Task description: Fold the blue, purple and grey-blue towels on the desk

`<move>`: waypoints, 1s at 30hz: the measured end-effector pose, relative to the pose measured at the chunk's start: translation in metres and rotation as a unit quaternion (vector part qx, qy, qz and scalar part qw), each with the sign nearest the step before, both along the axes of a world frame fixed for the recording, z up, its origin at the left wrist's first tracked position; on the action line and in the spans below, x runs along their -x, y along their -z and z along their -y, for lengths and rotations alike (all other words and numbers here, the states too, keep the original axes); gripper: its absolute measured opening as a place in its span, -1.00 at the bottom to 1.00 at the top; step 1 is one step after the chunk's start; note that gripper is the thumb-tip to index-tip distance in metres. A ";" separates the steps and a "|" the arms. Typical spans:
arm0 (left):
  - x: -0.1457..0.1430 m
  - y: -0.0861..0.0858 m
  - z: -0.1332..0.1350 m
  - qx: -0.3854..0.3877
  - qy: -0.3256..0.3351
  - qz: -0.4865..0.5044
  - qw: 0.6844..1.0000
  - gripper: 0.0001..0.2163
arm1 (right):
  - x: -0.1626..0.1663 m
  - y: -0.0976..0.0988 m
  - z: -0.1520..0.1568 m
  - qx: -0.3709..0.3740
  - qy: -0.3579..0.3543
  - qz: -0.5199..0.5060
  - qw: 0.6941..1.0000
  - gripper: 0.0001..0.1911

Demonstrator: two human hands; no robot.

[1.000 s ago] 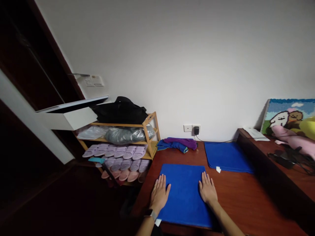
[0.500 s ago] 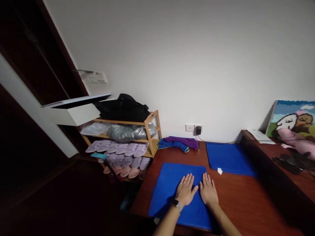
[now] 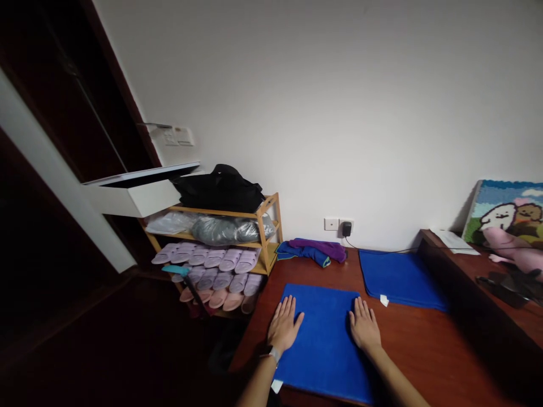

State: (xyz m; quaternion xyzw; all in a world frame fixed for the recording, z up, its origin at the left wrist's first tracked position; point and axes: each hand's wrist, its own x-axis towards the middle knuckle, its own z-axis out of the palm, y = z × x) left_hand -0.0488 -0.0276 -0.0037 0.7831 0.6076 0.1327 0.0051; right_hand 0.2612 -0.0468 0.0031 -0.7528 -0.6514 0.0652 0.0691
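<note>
Here we see a blue cloth (image 3: 324,342) spread flat on the brown wooden table (image 3: 419,345), its near edge close to the table's front edge. Its side edges run away from the wearer toward the white wall (image 3: 339,113), and its far edge lies crosswise; as the view is foreshortened, we cannot tell for certain which axis is the longer. A white tag (image 3: 277,386) sticks out at the near left corner. We note the left hand (image 3: 283,325), with a watch (image 3: 272,353) at the wrist, laid palm down along the left edge, and the right hand (image 3: 365,326) likewise along the right edge. On both, the fingers are extended toward the wall, nearly side by side, gripping nothing; the left thumb stands out inward. Beyond the right hand we find a second blue cloth (image 3: 401,278), and behind the first a crumpled blue and purple bundle (image 3: 320,250). At left stands a rack (image 3: 263,240) of slippers (image 3: 229,260).
</note>
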 end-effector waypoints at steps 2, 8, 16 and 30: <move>0.000 0.001 0.000 -0.007 0.003 -0.001 1.000 -0.32 | -0.002 -0.009 -0.012 0.000 -0.005 -0.005 1.000 -0.28; 0.005 0.001 0.001 -0.009 0.003 -0.014 1.000 -0.33 | -0.004 -0.007 -0.031 0.024 -0.017 -0.003 1.000 -0.28; -0.039 -0.017 0.003 -0.023 0.041 -0.017 0.999 -0.40 | -0.006 0.002 -0.030 0.020 -0.024 -0.009 0.999 -0.27; -0.122 -0.015 -0.042 0.056 0.094 0.032 0.993 -0.35 | -0.010 0.009 -0.031 0.014 -0.035 0.006 0.999 -0.27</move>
